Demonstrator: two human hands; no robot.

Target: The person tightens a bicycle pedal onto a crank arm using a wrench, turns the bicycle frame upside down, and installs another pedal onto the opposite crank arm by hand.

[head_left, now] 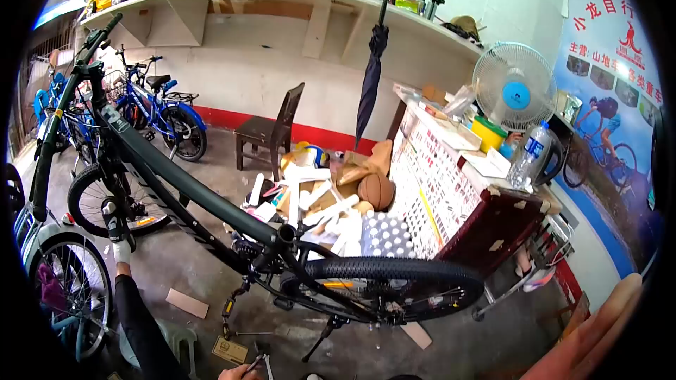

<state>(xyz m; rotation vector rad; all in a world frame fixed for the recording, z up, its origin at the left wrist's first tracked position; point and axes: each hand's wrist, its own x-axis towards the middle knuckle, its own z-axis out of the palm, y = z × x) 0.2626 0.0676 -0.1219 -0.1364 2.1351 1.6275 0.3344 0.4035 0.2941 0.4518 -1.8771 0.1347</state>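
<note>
At the bottom edge, my left hand (237, 373) is partly in view. Its fingers are closed on a metal hand tool (262, 362) with two silver arms; the exact kind is unclear. Close to the camera at the lower right, my right hand (598, 334) shows stretched fingers, cut off by the frame, with nothing seen in them. A dark mountain bike frame (201, 186) stands across the middle on its kickstand (322, 341). Its rear wheel (401, 278) is at right, and a pedal (227, 306) hangs below the crank. No saddle shows at the seat tube.
A leg with a shoe (113, 222) extends at the left. A small box (229, 350) and flat pieces (187, 303) lie on the floor. Behind are a scrap pile with a basketball (376, 191), a chair (271, 130), blue bikes (158, 109), a cabinet (486, 229) and a fan (515, 88).
</note>
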